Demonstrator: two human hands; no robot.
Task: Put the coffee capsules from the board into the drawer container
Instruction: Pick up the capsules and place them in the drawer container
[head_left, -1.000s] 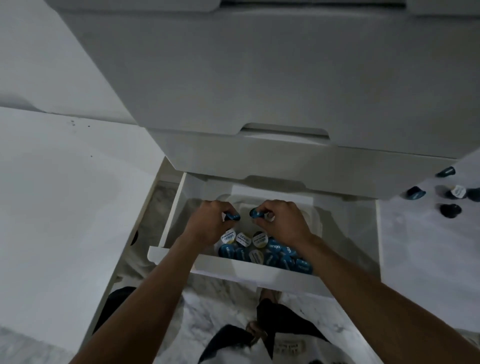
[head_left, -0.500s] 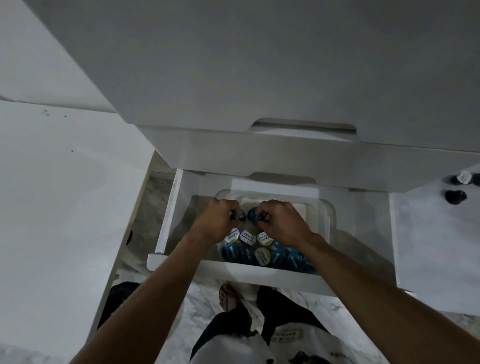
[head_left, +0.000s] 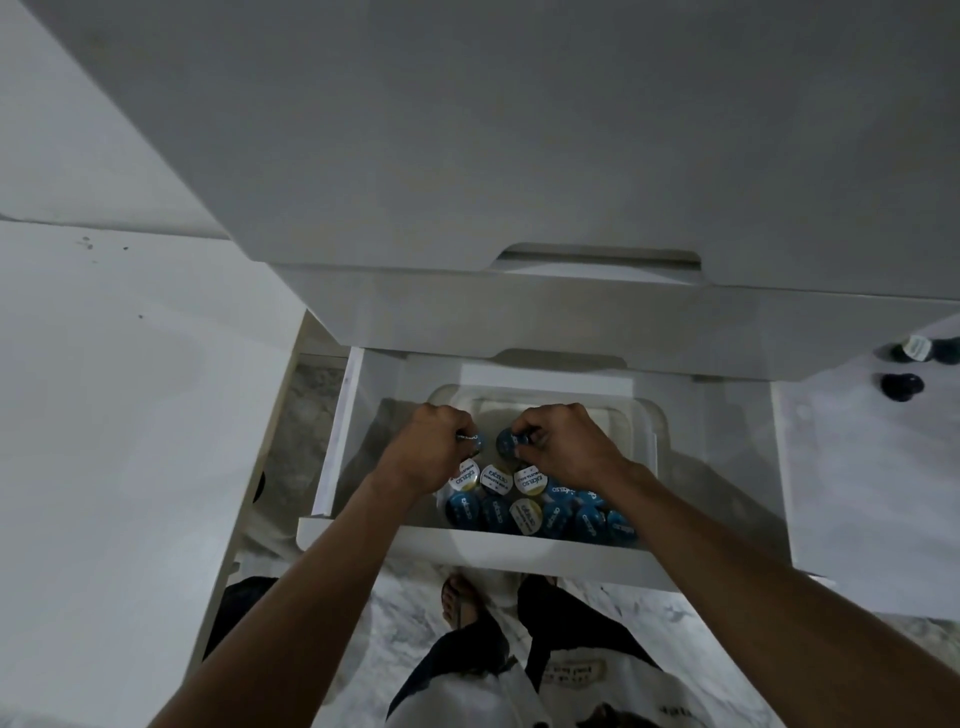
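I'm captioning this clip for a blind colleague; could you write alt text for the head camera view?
Seen from above, the left hand and right hand each hold a blue capsule over a clear container of blue and white coffee capsules in an open white drawer. A few dark capsules lie on the surface at right.

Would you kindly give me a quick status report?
Both hands, left and right, each gripping a blue capsule over the container. Capsules left on the board. Nothing obstructing.

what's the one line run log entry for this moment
left hand grips blue capsule | right hand grips blue capsule | both over clear plastic container
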